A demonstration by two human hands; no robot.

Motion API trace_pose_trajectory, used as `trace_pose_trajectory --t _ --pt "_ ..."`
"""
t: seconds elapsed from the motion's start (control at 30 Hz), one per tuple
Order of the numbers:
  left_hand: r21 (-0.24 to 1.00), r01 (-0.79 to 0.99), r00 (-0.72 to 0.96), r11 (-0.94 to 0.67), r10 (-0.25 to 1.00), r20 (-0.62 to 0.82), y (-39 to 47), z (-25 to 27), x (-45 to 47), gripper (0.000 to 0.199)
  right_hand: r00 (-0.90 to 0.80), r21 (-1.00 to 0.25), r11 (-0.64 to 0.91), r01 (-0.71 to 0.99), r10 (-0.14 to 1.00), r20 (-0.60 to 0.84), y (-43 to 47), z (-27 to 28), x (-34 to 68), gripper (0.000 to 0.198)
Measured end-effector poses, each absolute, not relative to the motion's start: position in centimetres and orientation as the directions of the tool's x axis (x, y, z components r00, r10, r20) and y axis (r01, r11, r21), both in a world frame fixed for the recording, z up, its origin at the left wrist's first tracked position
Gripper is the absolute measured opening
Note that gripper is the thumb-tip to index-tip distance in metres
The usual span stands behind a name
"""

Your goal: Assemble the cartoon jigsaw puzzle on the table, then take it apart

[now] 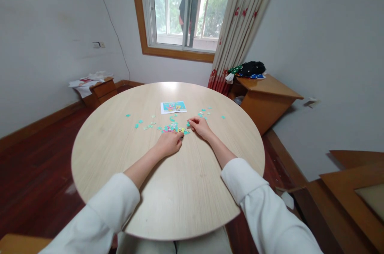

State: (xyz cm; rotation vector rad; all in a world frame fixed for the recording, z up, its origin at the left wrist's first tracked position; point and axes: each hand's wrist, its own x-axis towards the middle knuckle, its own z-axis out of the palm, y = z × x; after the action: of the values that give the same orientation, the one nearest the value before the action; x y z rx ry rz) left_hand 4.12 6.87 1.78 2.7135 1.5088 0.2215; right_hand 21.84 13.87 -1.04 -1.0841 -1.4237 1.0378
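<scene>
Partly joined jigsaw pieces (174, 127) in teal, pink and yellow lie on the round pale table, just beyond my left hand (169, 143). That hand rests on the tabletop at their near edge with its fingers curled in. A small dark spot shows by its fingertips, and what they hold, if anything, is hidden. To the right of the joined part, my right hand (200, 127) pinches a small teal puzzle piece (188, 124) between thumb and forefinger. Behind both hands lies a printed reference picture (174, 107) with a pink and a yellow cartoon figure.
Loose teal and pale green pieces (137, 125) are scattered left of the joined part, and several more pieces (204, 110) lie to the right. The round table (105, 158) fills the middle. A wooden cabinet (267, 98) with cloths on top stands beyond its right edge.
</scene>
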Motion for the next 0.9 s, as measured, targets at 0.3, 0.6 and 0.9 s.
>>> trace_pose_trajectory --t 0.3,0.6,0.9 --pt "0.119 0.842 0.514 -0.527 0.849 0.125 8.3 1.7 4.2 0.027 -0.099 -0.901 0.344 0.263 0.939 0.33 15.4 -1.3 21.4 0.011" --pt "0.155 0.828 0.521 -0.539 0.841 0.143 8.5 1.6 4.1 0.025 -0.235 -0.844 0.376 0.381 0.923 0.305 15.6 -1.3 21.5 0.012" --pt "0.217 0.819 0.511 -0.532 0.847 0.149 8.6 1.4 4.0 0.03 -0.277 -0.796 0.389 0.464 0.917 0.286 15.3 -1.3 21.5 0.012"
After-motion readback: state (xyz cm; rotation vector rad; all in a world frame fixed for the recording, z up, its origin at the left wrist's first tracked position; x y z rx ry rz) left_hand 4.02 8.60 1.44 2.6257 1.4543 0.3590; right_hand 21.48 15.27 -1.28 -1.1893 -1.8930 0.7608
